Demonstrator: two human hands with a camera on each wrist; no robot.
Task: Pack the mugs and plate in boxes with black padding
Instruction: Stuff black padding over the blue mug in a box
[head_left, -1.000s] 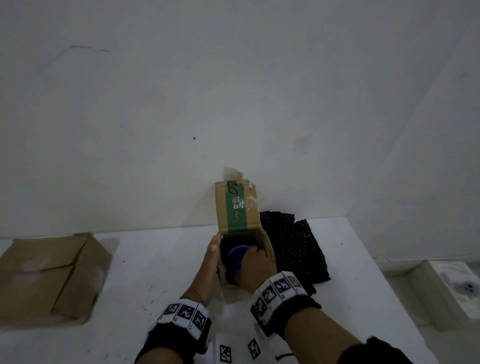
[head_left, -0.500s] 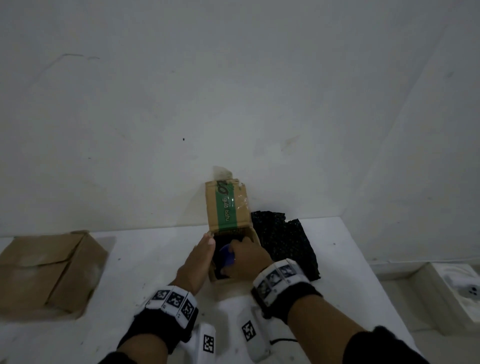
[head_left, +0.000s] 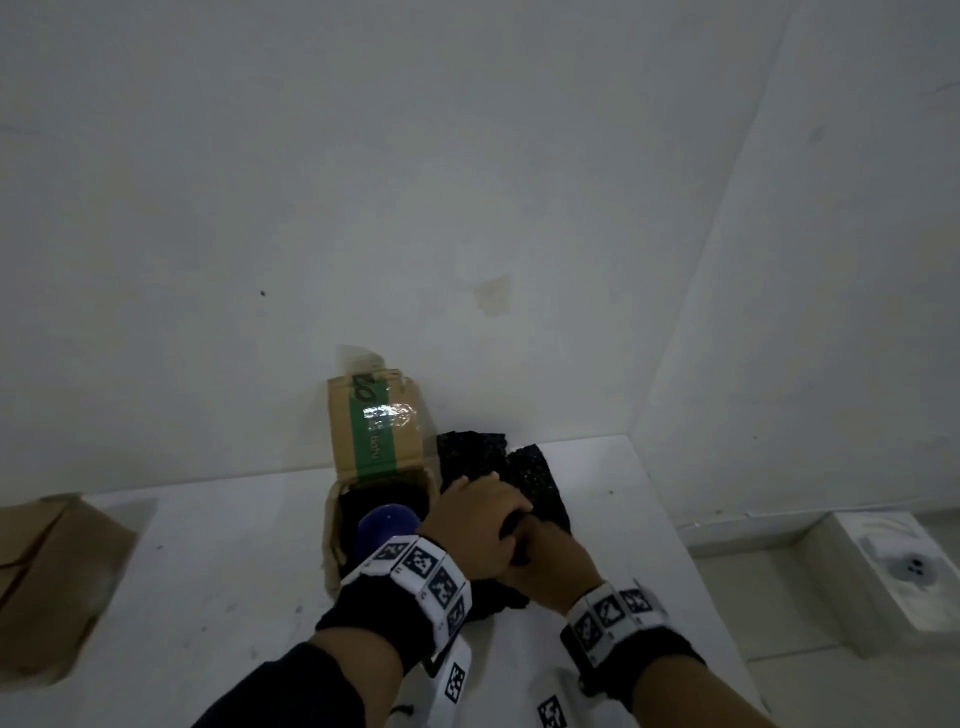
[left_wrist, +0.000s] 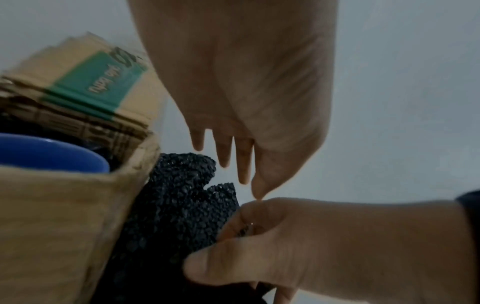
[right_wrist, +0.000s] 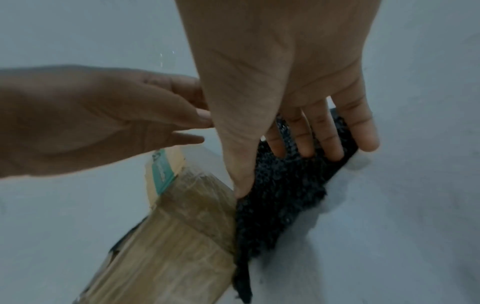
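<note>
A small cardboard box (head_left: 332, 525) with a green stripe on its raised flap stands at the back of the white table. A blue mug (head_left: 387, 525) sits inside it on dark lining, its rim showing in the left wrist view (left_wrist: 46, 152). Black padding (head_left: 535, 478) lies on the table against the box's right side. My right hand (head_left: 545, 551) pinches the padding's near part between thumb and fingers (left_wrist: 249, 218). My left hand (head_left: 478, 514) reaches across over the padding with straight fingers (left_wrist: 241, 170), holding nothing.
A second brown cardboard box (head_left: 47, 582) sits at the table's left end. The wall runs right behind the small box. The table's right edge (head_left: 670, 525) is close to the padding, and a white object (head_left: 909, 571) lies on the floor beyond it.
Both hands have left the box and moved right to the black padding. The right hand let go of the blue mug, which stays in the box, and now grips the padding.
</note>
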